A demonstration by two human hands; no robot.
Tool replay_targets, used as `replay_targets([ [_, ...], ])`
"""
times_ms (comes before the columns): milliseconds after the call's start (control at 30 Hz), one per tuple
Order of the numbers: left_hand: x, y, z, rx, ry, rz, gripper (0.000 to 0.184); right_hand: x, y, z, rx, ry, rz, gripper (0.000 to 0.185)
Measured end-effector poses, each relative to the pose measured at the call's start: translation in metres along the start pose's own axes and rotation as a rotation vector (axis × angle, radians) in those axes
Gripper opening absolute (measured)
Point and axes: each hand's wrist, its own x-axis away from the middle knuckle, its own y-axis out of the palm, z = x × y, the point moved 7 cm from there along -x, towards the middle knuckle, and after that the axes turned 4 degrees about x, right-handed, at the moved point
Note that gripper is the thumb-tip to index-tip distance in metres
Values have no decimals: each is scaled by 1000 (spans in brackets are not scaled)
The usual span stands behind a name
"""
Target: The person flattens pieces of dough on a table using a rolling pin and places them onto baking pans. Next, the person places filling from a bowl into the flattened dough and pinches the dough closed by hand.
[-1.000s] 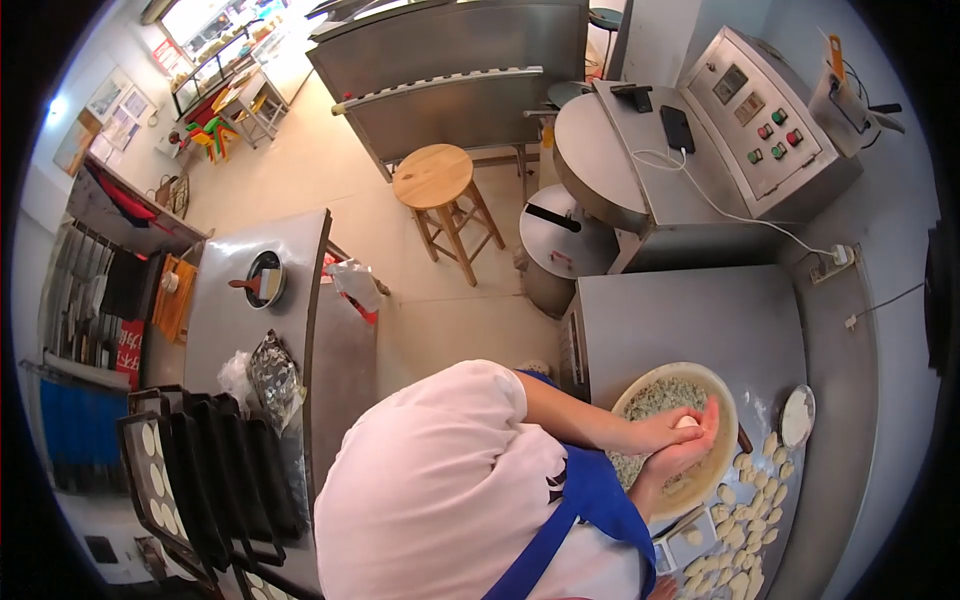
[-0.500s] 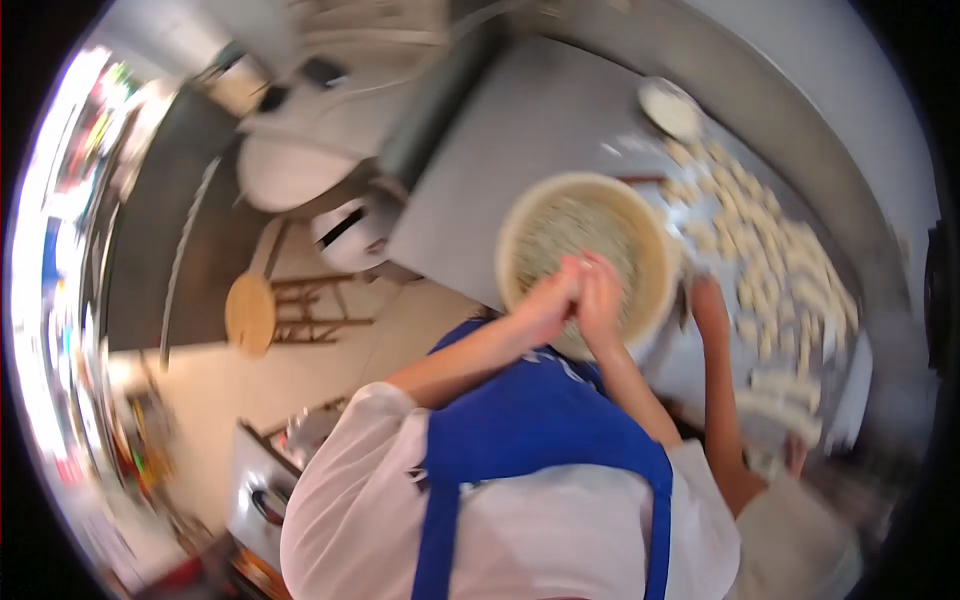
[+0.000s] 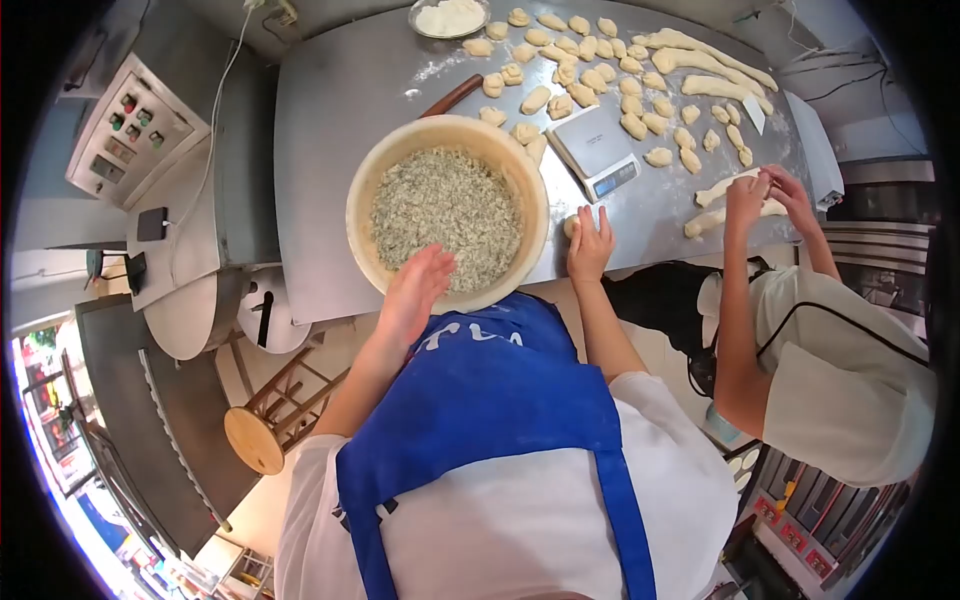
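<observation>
My left hand [image 3: 415, 292] is over the near rim of a large cream bowl [image 3: 362, 215], with its fingers stretched out and nothing in it. Green-flecked chopped filling [image 3: 445, 210] fills the bowl. To the right of the bowl, my right hand [image 3: 590, 245] is low at the table's near edge, fingers apart. A small dough ball [image 3: 571, 227] sits against its left side. Just beyond that hand lies a digital scale [image 3: 592, 140] with a lit display. Many small dough pieces [image 3: 585, 95] are spread over the steel table [image 3: 320, 130].
A co-worker's two hands [image 3: 770, 192] hold or touch dough strips [image 3: 725, 190] at the right. Longer dough strips [image 3: 710, 65] lie behind. A rolling pin [image 3: 453, 95] and a bowl of flour [image 3: 449, 17] are beyond the cream bowl. A wooden stool [image 3: 254, 440] stands lower left.
The view has swung round to face the table. My hands, earlier together above the bowl around a pale dough piece, have parted, the right one moving to the table beside the bowl.
</observation>
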Motion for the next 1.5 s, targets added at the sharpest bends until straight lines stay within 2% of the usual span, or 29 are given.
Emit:
replay_targets([
  [33,-2,1,0,-6,4,-2,50,2,4,2,-3,3,6,31],
  [100,-7,6,-8,11,-72,-35,52,3,28,13,-75,169,-237,29],
  [133,-8,12,-3,21,-51,-25,52,-11,12,2,-170,205,-151,28],
  [167,-6,25,-1,22,-77,-92,51,-20,-2,-14,-184,184,-157,28],
  [233,-11,43,-1,93,-103,-181,49,-48,-59,-68,-469,141,26,26],
  [267,-16,50,-3,158,-114,-210,48,-55,-74,-99,-551,26,64,25],
  [300,-19,62,0,159,-104,-202,48,-56,-76,-125,-580,-76,-41,26],
  [333,-20,72,11,342,-92,-187,47,-56,-78,-177,-661,-363,-131,28],
  [367,-19,75,16,526,-88,-173,46,-55,-77,-191,-671,-369,-134,28],
  [467,-25,52,15,534,-42,-198,48,-56,-70,-205,-969,-166,-272,36],
  [500,-22,52,16,540,-44,-194,48,-57,-68,-209,-968,-165,-280,36],
  [567,-16,55,26,428,129,-185,47,-55,-64,-224,-775,-318,-281,39],
  [700,3,61,30,425,145,-98,44,-65,-73,-239,-813,-293,-340,39],
  [767,9,53,29,332,220,-18,42,-67,-86,-251,-776,-312,-342,39],
  [800,8,48,28,341,229,-9,42,-63,-81,-250,-781,-325,-349,39],
  [867,0,40,14,418,116,-53,40,-53,-62,-245,-723,-330,-408,39],
  [1000,4,16,25,402,125,-68,39,-52,-52,-271,-761,-319,-437,39],
  [1100,13,13,34,496,170,-45,47,-51,-43,-287,-807,-378,-454,40],
  [1167,15,4,39,683,122,-8,58,-47,-35,-299,-750,-508,-489,39],
  [1200,14,0,42,597,138,-26,71,-47,-36,-303,-746,-506,-478,39],
  [1267,16,-2,40,601,161,2,67,-48,-43,-306,-793,-379,-399,33],
  [1333,13,-8,34,546,273,119,58,-44,-40,-310,-760,-445,-396,32],
  [1367,9,-13,25,543,264,112,58,-37,-38,-310,-728,-502,-406,32],
  [1433,7,-20,15,362,144,179,52,-34,-33,-303,-691,-492,-398,32],
  [1500,2,-27,9,297,137,140,50,-30,-35,-301,-658,-484,-407,33],
])
